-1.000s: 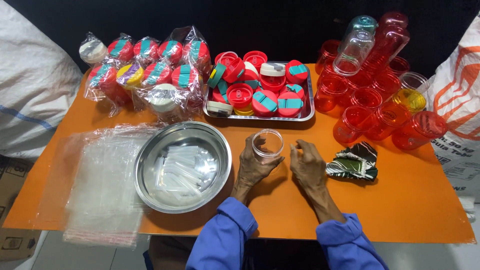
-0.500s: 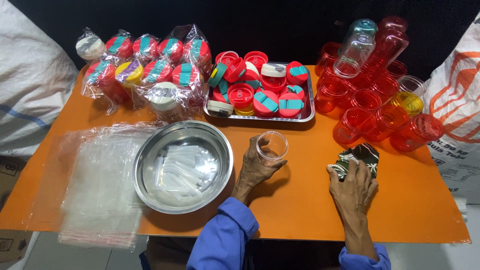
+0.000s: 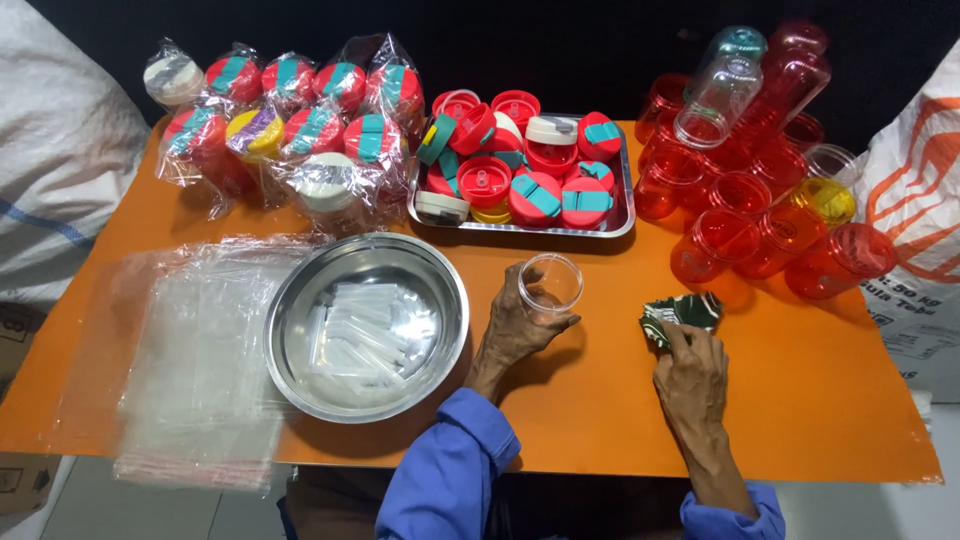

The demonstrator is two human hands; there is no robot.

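Here we see the left hand [image 3: 520, 325] wrapped around a clear plastic cup [image 3: 550, 283] standing upright on the orange table [image 3: 600, 420], fingers clamped on its wall. The right hand [image 3: 690, 375] sits well apart at about three o'clock from it, fingertips pressed on a crumpled green and white wrapper [image 3: 678, 312]; we cannot tell whether the fingers actually pinch it or only rest on top, since the hand covers the wrapper's near edge.

At nine o'clock from the cup lies a steel bowl [image 3: 300, 380] holding pale flat packets [image 3: 365, 330], hard to make out under the glare. Further toward nine o'clock spreads a stack of clear bags [image 3: 200, 370], blurred at its edges. At twelve o'clock a metal tray [image 3: 620, 222] carries red and teal lids [image 3: 535, 195], heaped so that the lower ones are hidden. Bagged bottles [image 3: 300, 120] crowd eleven o'clock, and red tumblers [image 3: 760, 220] fill two o'clock, partly overlapping. White sacks are cut off at both sides.
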